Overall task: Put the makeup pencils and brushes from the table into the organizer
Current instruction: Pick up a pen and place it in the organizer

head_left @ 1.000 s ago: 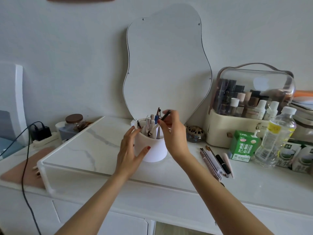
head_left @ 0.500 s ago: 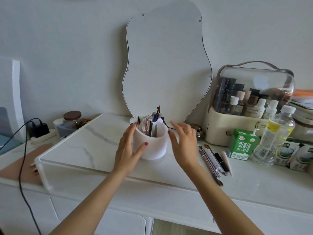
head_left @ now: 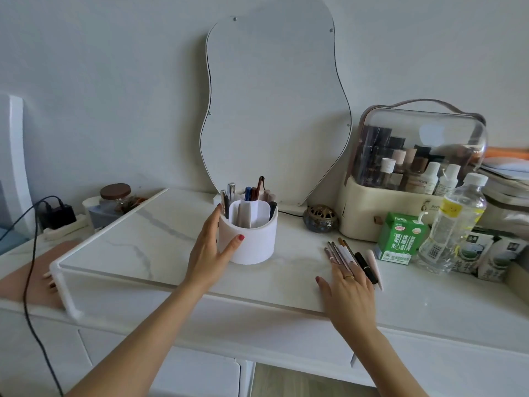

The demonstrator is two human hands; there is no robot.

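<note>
A round white organizer with inner dividers stands on the marble tabletop and holds several pencils and brushes. My left hand cups its left side, thumb on the front wall. To the right, several makeup pencils and brushes lie in a loose row on the table, with a black pencil and a pale stick beside them. My right hand lies flat over the near ends of that row, fingers spread, nothing gripped.
A wavy mirror leans on the wall behind the organizer. A brass ornament, a clear-lidded cosmetics case, a green carton and a water bottle crowd the right. A jar and charger cable sit left.
My right hand let go of a dark pencil into the organizer, then moved right and down onto the row of pencils on the table. The left hand stayed on the organizer.
</note>
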